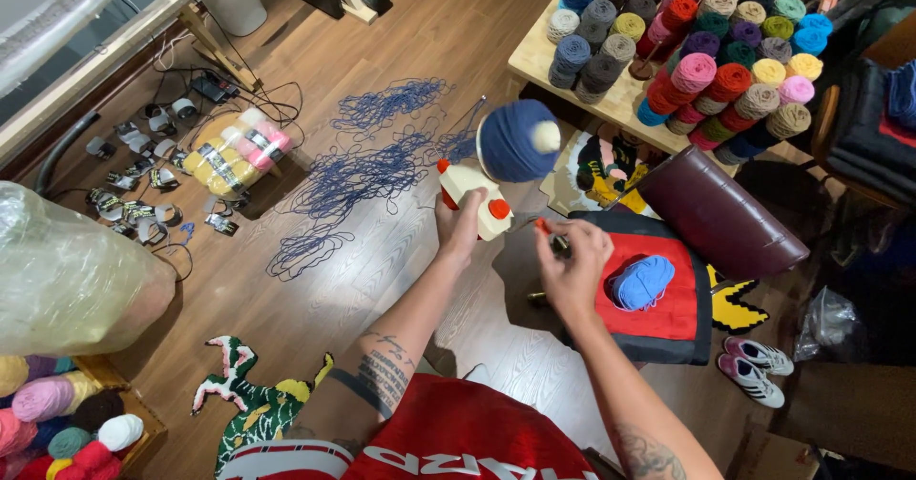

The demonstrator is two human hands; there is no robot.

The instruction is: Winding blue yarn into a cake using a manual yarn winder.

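My left hand (pixel 459 227) grips a cream yarn winder (pixel 474 197) with red knobs. A dark blue yarn ball (pixel 515 140) sits on the winder's spindle. Loose blue yarn (pixel 355 177) trails from it across the wooden floor. My right hand (pixel 571 262) pinches the winder's small red-tipped crank handle (pixel 546 228), just right of the winder. Below my right hand lies a red and black rug piece (pixel 674 316) with a light blue yarn skein (pixel 642 281) on it.
A low table (pixel 530 51) at the upper right carries several coloured yarn cones. A dark red cushion (pixel 718 215) lies by it. Yellow and pink skeins (pixel 231 152), cables, a clear plastic bag (pixel 67 275), a dinosaur-shaped rug (pixel 250 402) and white sneakers (pixel 756 365) lie around.
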